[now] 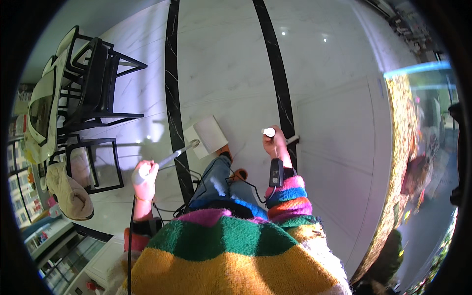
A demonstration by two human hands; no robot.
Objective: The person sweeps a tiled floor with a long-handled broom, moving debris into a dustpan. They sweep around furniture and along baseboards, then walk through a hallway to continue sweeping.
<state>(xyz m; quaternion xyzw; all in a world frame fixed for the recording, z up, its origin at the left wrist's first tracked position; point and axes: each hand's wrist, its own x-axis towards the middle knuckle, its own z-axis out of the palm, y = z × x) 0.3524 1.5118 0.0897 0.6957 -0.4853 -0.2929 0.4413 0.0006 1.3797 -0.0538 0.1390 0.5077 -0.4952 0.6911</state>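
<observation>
My left hand (145,180) grips the thick white end of a long grey pole (171,158). The pole slants down and away to a white box-like piece (209,135) on the floor, which looks like the pan of a long-handled dustpan. In my right hand (273,145), held out at front right, is a white rod-like handle (268,132), seen almost end-on. Its lower part is hidden by my hand. Just behind that wrist a small white piece (292,139) shows near the dark floor strip; whether it belongs to the handle, I cannot tell.
Black-framed chairs (94,81) and a table (55,92) stand at left. A cream garment (68,191) hangs there. At right are a white cabinet (335,136) and a lit aquarium (424,147). Black cables (254,186) loop by my legs. Orange footwear (240,174) shows below.
</observation>
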